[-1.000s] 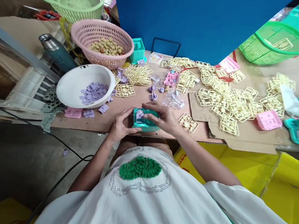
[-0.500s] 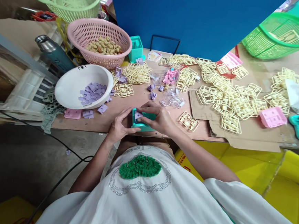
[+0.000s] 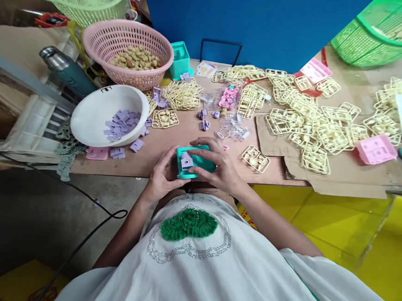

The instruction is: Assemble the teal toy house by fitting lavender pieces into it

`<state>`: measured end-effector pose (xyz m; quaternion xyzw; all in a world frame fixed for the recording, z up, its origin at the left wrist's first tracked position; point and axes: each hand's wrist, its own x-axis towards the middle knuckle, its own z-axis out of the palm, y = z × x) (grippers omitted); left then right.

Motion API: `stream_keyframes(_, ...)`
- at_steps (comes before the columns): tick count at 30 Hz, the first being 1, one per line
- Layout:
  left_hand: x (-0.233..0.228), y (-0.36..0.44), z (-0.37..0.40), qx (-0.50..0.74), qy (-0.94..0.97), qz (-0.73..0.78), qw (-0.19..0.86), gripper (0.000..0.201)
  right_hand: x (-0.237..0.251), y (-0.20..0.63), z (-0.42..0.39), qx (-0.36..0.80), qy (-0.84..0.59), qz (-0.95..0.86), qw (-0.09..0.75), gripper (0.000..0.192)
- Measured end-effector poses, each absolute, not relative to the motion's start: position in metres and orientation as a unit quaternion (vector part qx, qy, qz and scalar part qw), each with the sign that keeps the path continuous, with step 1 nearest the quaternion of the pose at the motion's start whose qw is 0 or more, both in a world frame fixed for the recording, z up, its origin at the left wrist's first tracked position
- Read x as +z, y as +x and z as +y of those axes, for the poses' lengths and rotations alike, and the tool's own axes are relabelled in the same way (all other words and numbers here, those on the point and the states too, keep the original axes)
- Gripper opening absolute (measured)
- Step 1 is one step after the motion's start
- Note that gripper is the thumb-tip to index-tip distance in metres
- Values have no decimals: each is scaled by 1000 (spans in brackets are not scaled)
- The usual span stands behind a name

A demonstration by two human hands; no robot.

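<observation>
A turquoise plastic case (image 3: 205, 154) is held at the table's front edge, its hollow side up. My left hand (image 3: 160, 175) grips its left end, thumb at the near side and fingers at the far side. Inside that end sits a small lilac plastic part (image 3: 186, 161) with a round hole. My right hand (image 3: 222, 167) reaches over the case from the right, thumb and index fingertips at the lilac part's edges. Whether the part is fully seated cannot be told.
To the left stand a white bowl (image 3: 81, 125) of lilac parts and a pink basket (image 3: 144, 77) of beige pieces. Cream part frames (image 3: 322, 132) lie heaped on cardboard at right, near a pink tray (image 3: 377, 149). A blue panel (image 3: 259, 25) rises behind.
My right fingers have spread and shifted slightly right, uncovering more of the lilac part. A small pink piece now shows on the table behind my right hand. The view has shifted slightly.
</observation>
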<state>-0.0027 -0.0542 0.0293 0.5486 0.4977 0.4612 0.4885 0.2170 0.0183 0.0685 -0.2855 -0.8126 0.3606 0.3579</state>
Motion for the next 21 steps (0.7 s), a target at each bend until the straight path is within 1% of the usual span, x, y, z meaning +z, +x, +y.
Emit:
stream_keyframes(3, 38, 4, -57, 474, 513, 465, 543, 100, 70, 216, 15, 354, -271, -817, 367, 38)
stream_keyframes(5, 41, 10, -59, 487, 492, 465, 552, 93, 68, 217, 12, 346, -261, -819, 376, 36)
stream_keyframes(8, 41, 21, -63, 508, 472, 489, 528, 78, 63, 220, 2, 322, -259, -819, 397, 36)
stream_keyframes(13, 40, 31, -71, 529, 472, 489, 509, 71, 55, 228, -12, 326, -305, -791, 418, 52)
stream_keyframes(17, 41, 31, -73, 512, 493, 489, 506, 69, 54, 231, -15, 338, -318, -787, 406, 50)
stream_keyframes(21, 38, 30, -73, 505, 504, 505, 487, 66, 55, 229, -16, 349, -327, -776, 412, 43)
